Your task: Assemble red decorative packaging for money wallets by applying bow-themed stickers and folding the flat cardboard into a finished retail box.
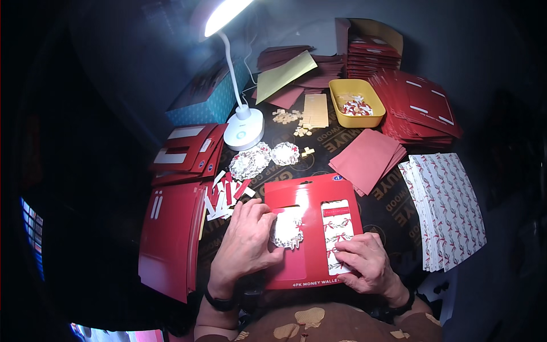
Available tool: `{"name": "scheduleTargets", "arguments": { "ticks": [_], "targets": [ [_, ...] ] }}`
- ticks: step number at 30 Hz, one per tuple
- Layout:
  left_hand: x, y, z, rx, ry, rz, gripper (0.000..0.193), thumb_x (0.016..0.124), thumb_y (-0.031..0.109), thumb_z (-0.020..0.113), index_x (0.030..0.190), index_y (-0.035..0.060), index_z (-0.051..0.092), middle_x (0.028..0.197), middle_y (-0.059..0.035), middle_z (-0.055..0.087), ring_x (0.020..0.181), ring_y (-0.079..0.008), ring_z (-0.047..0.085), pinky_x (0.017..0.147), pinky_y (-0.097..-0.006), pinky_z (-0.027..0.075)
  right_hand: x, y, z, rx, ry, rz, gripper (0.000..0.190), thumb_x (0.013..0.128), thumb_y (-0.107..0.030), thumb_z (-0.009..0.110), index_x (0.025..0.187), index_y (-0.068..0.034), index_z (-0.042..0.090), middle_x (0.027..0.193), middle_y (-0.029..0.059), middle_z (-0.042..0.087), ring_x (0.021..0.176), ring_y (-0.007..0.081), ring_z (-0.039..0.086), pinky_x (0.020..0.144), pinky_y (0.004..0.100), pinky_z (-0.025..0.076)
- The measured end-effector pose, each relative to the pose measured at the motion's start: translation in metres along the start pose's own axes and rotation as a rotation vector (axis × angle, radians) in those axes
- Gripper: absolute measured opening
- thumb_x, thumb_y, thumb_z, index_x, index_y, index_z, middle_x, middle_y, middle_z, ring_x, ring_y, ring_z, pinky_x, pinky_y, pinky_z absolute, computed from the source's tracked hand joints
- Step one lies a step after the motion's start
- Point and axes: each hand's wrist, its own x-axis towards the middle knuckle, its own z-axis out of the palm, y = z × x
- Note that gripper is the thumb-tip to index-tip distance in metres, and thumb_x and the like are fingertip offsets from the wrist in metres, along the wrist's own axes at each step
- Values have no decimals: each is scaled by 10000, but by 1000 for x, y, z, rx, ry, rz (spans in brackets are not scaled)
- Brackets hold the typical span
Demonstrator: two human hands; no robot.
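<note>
In front of my body lies a flat red money-wallet package card point(314, 239), printed and with cut-out windows. A scalloped paper cutout point(288, 228) with a wreath print sits over its left side. My left hand point(250, 239) has its thumb and fingertips at the cutout's left edge. Behind the right window shows a white paper wallet point(337, 226) with wreaths and red bows. My right hand point(365, 260) grips the card's lower right side, its fingers lying over that window. The thumb is near the bottom edge.
Red cards point(169, 239) and loose strips point(226, 194) lie left. More wreath cutouts point(250, 162) sit by the white lamp point(243, 128). Beyond are a yellow bin point(357, 119) and small foam squares point(286, 116). Pink envelopes point(367, 160), stacked red cards point(423, 104) and patterned wallets point(448, 209) lie right.
</note>
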Motion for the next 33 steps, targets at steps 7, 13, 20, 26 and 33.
{"name": "scheduleTargets", "arguments": {
  "ticks": [7,13,20,26,33],
  "targets": [
    [1,1,0,-10,0,-11,525,675,252,719,1097,-35,595,1138,-173,546,1238,-356,452,1110,-536,300,-1,0,1,-5,2,3,441,681,-263,809,1025,-33,659,1108,103,649,968,294,594,847,411,437],
    [-1,1,0,-10,2,-6,524,677,252,716,1095,-39,595,1140,-173,548,1238,-349,458,1104,-531,303,0,1,1,-6,-1,0,440,677,-261,810,1022,-34,658,1106,103,647,969,293,594,846,412,433],
    [-1,1,-1,0,17,6,542,659,242,736,1099,-41,595,1144,-182,551,1209,-354,473,1067,-488,345,2,-1,0,-3,-4,-9,441,657,-243,816,1011,-32,659,1098,102,647,968,291,596,851,412,429],
    [1,-1,6,10,33,24,553,640,232,759,1095,-38,594,1138,-185,554,1183,-357,488,1027,-454,389,1,-1,0,-3,-10,7,443,649,-231,817,1011,-29,661,1093,102,650,960,285,597,859,410,426],
    [-2,-3,6,18,55,20,534,650,242,757,1077,-34,594,1130,-183,556,1181,-355,492,1023,-459,390,2,-2,-1,-8,-19,10,439,659,-237,812,1013,-25,661,1093,100,650,958,281,596,868,406,423]
  ]
}}
